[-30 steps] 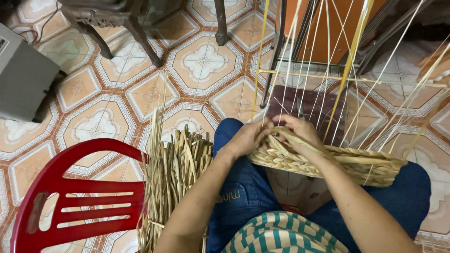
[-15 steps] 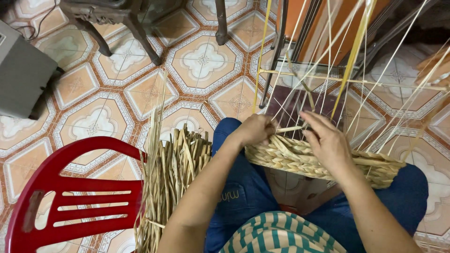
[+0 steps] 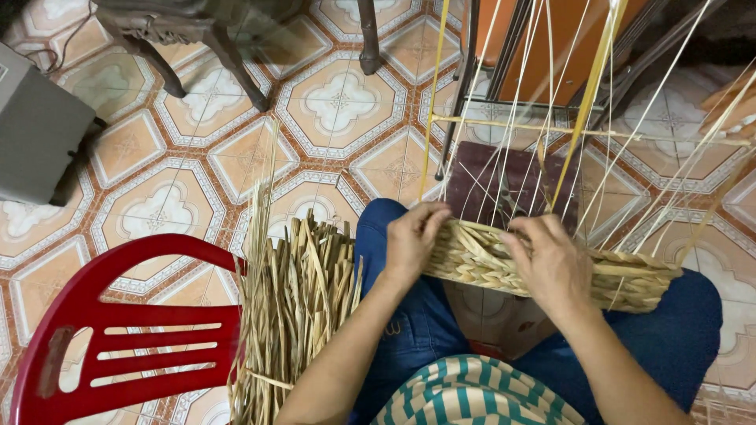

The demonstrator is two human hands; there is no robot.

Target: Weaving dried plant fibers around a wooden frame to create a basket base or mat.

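Observation:
A half-woven straw basket (image 3: pixel 622 279) rests across my lap, its thin upright stakes (image 3: pixel 535 134) fanning up toward the camera. My left hand (image 3: pixel 411 240) grips the basket's left end, fingers curled over the woven rim. My right hand (image 3: pixel 551 264) lies on the rim near the middle, fingers pressed on the woven strands. A bundle of flat dried straw strips (image 3: pixel 295 307) leans against my left knee, just left of my left forearm.
A red plastic chair (image 3: pixel 118 346) stands at the lower left beside the straw bundle. A grey box (image 3: pixel 39 130) sits at the far left. Dark furniture legs (image 3: pixel 228 55) and a metal frame (image 3: pixel 472 79) stand on the patterned tile floor (image 3: pixel 339 102) ahead.
My right hand has shifted from the left part of the rim toward the middle and pressed down on the weave. My left hand has stayed on the basket's left end.

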